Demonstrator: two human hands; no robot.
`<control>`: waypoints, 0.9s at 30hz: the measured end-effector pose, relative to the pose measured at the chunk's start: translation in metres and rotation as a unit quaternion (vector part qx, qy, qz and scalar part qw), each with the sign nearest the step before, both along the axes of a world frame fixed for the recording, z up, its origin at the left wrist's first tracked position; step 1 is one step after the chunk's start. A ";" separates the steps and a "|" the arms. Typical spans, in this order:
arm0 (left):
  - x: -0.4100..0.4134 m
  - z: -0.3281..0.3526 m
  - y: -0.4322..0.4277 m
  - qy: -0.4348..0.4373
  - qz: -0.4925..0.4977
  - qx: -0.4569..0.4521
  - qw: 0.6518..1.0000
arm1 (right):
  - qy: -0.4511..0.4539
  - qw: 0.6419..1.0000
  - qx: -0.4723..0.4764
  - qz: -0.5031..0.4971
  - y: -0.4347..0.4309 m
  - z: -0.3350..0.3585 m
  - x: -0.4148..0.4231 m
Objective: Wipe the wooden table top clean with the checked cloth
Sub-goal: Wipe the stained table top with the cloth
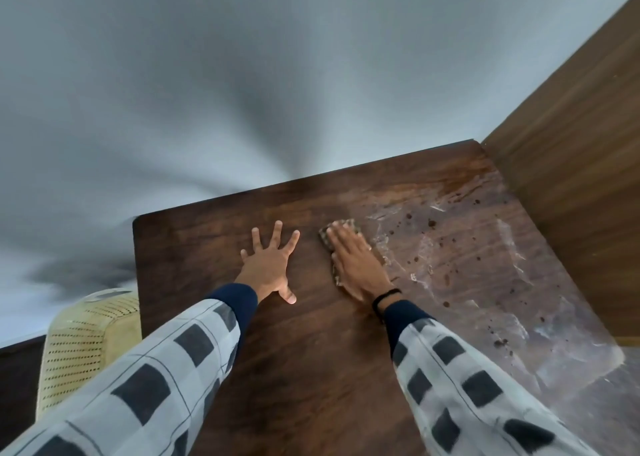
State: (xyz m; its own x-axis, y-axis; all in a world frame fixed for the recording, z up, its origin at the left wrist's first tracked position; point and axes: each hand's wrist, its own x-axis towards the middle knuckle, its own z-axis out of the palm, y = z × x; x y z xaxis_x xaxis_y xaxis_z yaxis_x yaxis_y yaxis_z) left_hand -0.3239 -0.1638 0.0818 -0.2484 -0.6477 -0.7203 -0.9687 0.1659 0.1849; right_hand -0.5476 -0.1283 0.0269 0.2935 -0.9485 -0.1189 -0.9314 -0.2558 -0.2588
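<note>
**Head view: both hands on table top**

The left hand (271, 266) lies flat on the wooden table top (301, 351), fingers spread. The right hand (356, 265) presses flat on the checked cloth (341, 228), fingers straight. Just right of the cloth, a wet, smeared area (485, 268) carries dark specks. A perforated cream chair (86, 337) stands beside the table's left edge.

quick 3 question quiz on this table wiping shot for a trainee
1. True or false: the left hand holds the cloth.
2. Which part of the table shows dark spots? A: near left. B: right. C: far left.
3. Fill in: the right hand presses ____ on the cloth.
Key: 1 false; 2 B; 3 flat.
</note>
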 end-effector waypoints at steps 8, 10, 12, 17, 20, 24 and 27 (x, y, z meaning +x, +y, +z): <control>0.002 -0.003 0.000 0.004 0.006 -0.010 1.000 | -0.033 0.996 0.014 -0.086 -0.043 0.004 -0.005; 0.002 -0.004 0.000 0.006 0.001 -0.007 1.000 | -0.016 1.000 0.006 -0.013 -0.030 0.003 0.002; 0.000 -0.003 -0.002 0.007 -0.002 -0.011 1.000 | 0.007 0.997 0.012 0.076 -0.035 0.003 -0.023; 0.003 -0.003 -0.002 0.004 0.001 -0.010 1.000 | -0.011 0.995 -0.003 -0.102 -0.049 0.007 -0.014; 0.001 -0.004 -0.003 0.001 -0.005 -0.005 1.000 | -0.007 1.000 -0.006 0.017 0.006 0.003 0.006; 0.002 -0.001 -0.005 0.002 0.003 -0.004 1.000 | -0.009 0.999 -0.012 0.044 -0.008 0.003 -0.037; 0.003 -0.003 -0.002 0.006 0.001 -0.008 1.000 | -0.037 0.994 -0.014 -0.099 -0.008 0.005 -0.024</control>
